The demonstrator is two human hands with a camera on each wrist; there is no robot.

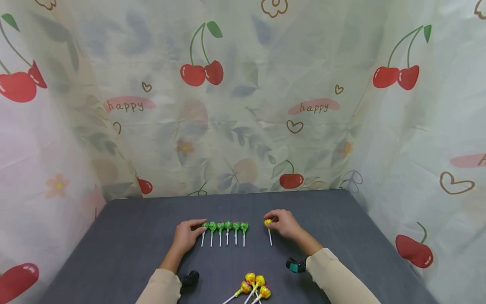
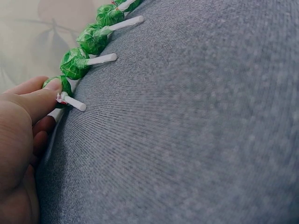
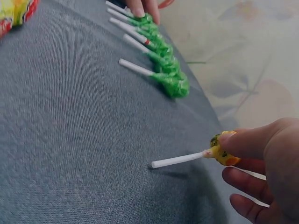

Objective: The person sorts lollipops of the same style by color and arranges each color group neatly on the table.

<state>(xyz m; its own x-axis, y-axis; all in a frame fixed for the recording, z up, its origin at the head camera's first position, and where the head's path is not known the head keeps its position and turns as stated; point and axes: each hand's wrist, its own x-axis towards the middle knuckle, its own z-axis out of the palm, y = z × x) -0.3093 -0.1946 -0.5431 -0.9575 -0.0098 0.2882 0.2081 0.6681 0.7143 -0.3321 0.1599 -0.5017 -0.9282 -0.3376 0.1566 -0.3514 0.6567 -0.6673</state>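
Note:
Several green-wrapped lollipops lie side by side in a row on the dark grey cloth, white sticks toward me. My left hand pinches the wrapped head of the leftmost green lollipop between thumb and fingers. Right of the row, and apart from it, my right hand holds a yellow lollipop by its head. Its white stick points back toward me, and in the right wrist view the stick's end is at or just above the cloth.
Several yellow lollipops lie in a loose, crossing bunch near the front of the table. A patterned curtain hangs behind the table and along both sides. Each wrist wears a dark strapped device.

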